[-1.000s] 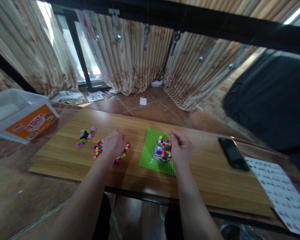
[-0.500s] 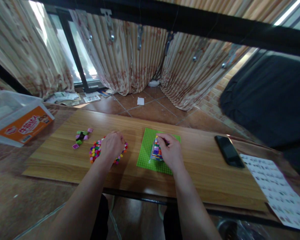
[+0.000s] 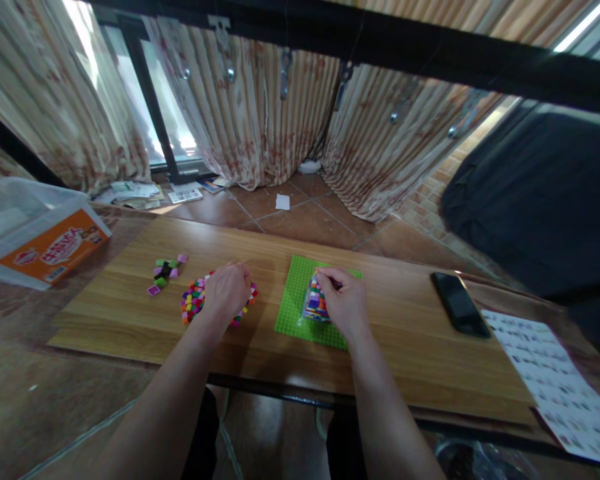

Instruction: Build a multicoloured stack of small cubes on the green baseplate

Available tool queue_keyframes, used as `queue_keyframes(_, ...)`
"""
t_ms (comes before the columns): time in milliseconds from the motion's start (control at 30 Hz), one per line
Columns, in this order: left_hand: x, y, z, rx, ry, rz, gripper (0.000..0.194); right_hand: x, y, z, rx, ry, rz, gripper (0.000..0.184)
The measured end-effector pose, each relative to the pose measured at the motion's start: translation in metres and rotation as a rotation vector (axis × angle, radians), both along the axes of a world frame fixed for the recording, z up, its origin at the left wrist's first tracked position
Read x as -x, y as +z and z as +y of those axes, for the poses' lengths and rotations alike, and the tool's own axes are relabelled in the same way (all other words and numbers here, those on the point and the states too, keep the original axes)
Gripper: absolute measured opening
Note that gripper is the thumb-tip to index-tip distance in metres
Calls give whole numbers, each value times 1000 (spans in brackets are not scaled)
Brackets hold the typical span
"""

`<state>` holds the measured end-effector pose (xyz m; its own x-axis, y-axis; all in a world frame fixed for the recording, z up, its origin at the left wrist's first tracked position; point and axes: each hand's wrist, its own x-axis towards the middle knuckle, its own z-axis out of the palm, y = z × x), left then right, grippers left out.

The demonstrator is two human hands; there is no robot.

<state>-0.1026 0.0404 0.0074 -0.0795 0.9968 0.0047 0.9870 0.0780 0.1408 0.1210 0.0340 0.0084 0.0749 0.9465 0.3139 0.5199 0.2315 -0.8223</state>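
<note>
My left hand (image 3: 227, 287) is over a pile of small colourful toy bricks (image 3: 193, 300) on the wooden board. Its fingers are curled together and point down, and whatever they may hold is hidden. A green studded baseplate (image 3: 290, 313) lies to the right of the pile. On it stands a block-shaped stack of multicoloured bricks (image 3: 316, 305). My right hand (image 3: 347, 298) is closed at the top and right side of this stack, with the thumb and index finger at its upper edge. The hand covers the stack's right side.
Several loose pink, green and black bricks (image 3: 166, 272) lie left of the pile. A clear plastic box (image 3: 55, 247) with an orange label stands at far left. On the right are a black phone (image 3: 460, 305) and a printed sheet (image 3: 555, 380). The wooden board's (image 3: 410, 360) front edge faces me.
Both hands stay in nearly the same places, with only slight finger movement at the stack. The whole view has shifted a little.
</note>
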Motion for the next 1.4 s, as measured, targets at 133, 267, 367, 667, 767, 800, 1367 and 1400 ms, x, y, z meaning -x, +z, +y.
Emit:
queue_keyframes(133,1,-4,1,-33,0,-16,32,2,-1,-2,5,-27,75,22)
queue_keyframes(267,2,-2,2,-79,-10,-79,29,1,-3,-2,-29,-38,115,25)
queue_keyframes(367,2,2,3,-154,1,-246,26,-1,-2,-1,-111,-102,117,26)
queue_keyframes(667,-35,17,-13,81,-135,-1814,28,12,15,-20,-453,-104,50,15)
queue_keyframes(767,-47,21,-18,204,-156,-1967,31,18,20,-28,-473,5,-20,14)
queue_keyframes(800,-50,21,-18,212,-166,-1986,30,19,21,-29,-473,34,-39,15)
queue_keyframes(1367,-55,21,-16,223,-201,-1963,29,17,22,-27,-343,173,22,10)
queue_keyframes(1400,-55,20,-16,236,-207,-1947,29,17,22,-27,-340,173,23,10)
